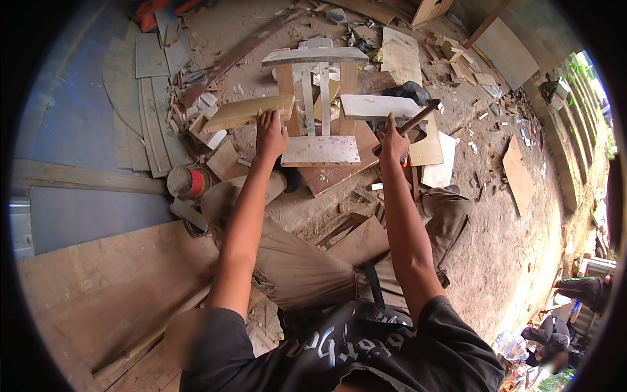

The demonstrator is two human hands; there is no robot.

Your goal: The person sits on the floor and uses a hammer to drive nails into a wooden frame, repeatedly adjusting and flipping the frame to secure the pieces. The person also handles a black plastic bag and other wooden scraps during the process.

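A wooden stand (319, 91) of upright slats is in front of me, with a worn pale board across its top. Low on it, nearest me, is a paint-spotted white board (320, 151). My left hand (272, 135) closes its fingers on the near edge of a yellowish board (245, 112) at the stand's left. On the right, my right hand (393, 141) grips a dark brown wooden handle (420, 117) that slants up to the right; its lower end is mostly hidden by the hand. Those fingers also reach the edge of a whitish board (381, 106).
A reddish-brown panel (333, 175) lies beneath the stand. Wood scraps and chips litter the dirt floor. A red-banded can (187, 181) stands left of my knee. Grey sheets (98, 219) lie at far left; a loose plywood piece (518, 175) lies right. Another person's legs (555, 332) show at lower right.
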